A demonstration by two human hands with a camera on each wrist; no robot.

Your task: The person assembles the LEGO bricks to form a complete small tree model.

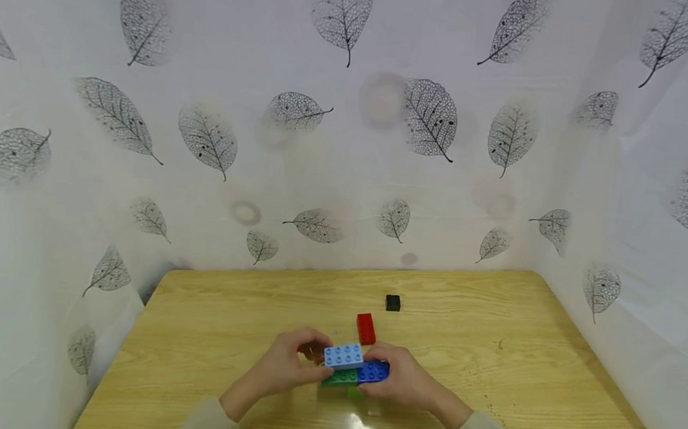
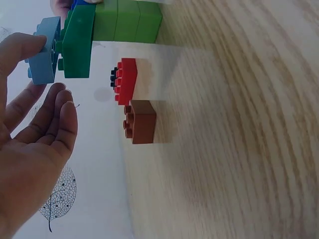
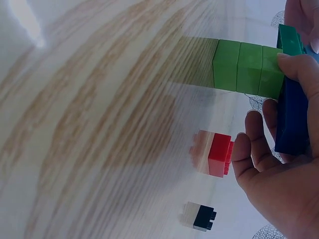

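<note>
My left hand (image 1: 282,369) pinches a light blue toy building brick (image 1: 343,357), studs up, between thumb and fingers. That brick sits just above a dark green brick (image 2: 79,45), and a narrow gap shows between them in the left wrist view. A dark blue brick (image 3: 293,117) lies beside the green one, gripped by my right hand (image 1: 407,381) between thumb and fingers. Both bricks rest across the top of an upright column of light green bricks (image 3: 238,67) on the table, jutting out to either side.
Behind the column lie a red brick (image 1: 365,328) and, farther back, a small black brick (image 1: 393,303). A brown brick (image 2: 143,122) stands on the table near my left hand, mostly hidden in the head view. A leaf-patterned curtain (image 1: 348,166) surrounds the wooden table (image 1: 216,313).
</note>
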